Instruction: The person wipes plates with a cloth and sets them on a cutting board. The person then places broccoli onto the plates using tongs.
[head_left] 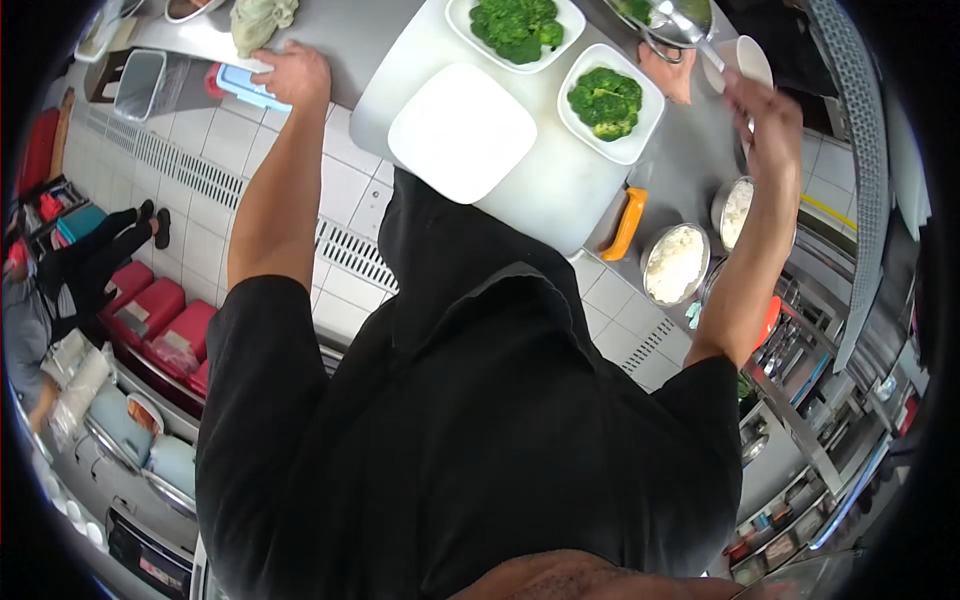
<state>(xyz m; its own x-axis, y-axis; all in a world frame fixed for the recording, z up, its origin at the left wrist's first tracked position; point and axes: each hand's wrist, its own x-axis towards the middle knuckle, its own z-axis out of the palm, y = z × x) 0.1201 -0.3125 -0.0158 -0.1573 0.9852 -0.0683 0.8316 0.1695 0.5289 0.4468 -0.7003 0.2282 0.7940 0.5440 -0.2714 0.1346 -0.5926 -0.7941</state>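
Right hand [770,115] gripped a long silver metal spoon [708,52], likely for reach, while the half-curled left hand [295,78], hold unclear, lay at the near edge of the grey metal counter [342,42]!

White tiled floor [202,250] — slotted drain grates [356,255] across it, red bins [150,306] at left, metal shelving [801,432] at right

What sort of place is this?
Probably a commercial kitchen: dishes of what looks like broccoli sit on a large white board, what looks like rice fills bowls beside it, and a slotted drain channel runs through the tiled floor.
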